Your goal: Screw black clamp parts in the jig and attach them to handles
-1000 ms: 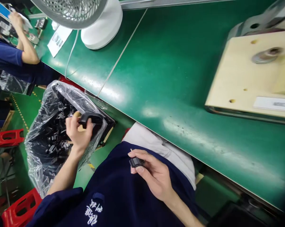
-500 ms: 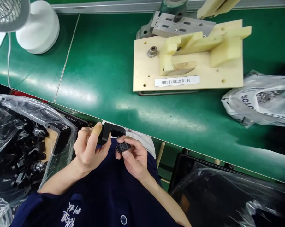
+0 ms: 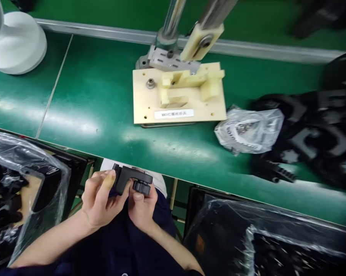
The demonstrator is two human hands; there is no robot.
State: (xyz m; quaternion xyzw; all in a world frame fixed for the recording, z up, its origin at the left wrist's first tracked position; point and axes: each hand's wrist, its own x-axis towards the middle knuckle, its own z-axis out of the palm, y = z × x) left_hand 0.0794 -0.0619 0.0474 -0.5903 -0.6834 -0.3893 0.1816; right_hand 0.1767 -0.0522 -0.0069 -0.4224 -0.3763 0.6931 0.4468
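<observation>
Holding a black bracket (image 3: pixel 123 180) just off the near edge of the green bench (image 3: pixel 109 103), the person has both hands close together in the head view. The left hand (image 3: pixel 96 201) grips the bracket's left end, its fingers curled close together and thumb opposed, with a yellowish wrap (image 3: pixel 109 179) on one finger. The right hand (image 3: pixel 142 211) pinches a black ridged knob (image 3: pixel 141 187), thumb in front and fingers behind, at the bracket's open side; I can't tell from where I stand whether the two parts touch. On the bench beyond sits a cream fixture (image 3: pixel 197 111) with yellow blocks and a printed label (image 3: pixel 174 114). Just right of it lies a clear bag (image 3: pixel 261 132) of small metal pieces, then a blurred heap of black parts (image 3: pixel 313 134). A white round base (image 3: pixel 20 46) stands at far left. Plastic-lined bins of dark parts flank the person, the left bin (image 3: pixel 50 188) and the right bin (image 3: pixel 218 230).
</observation>
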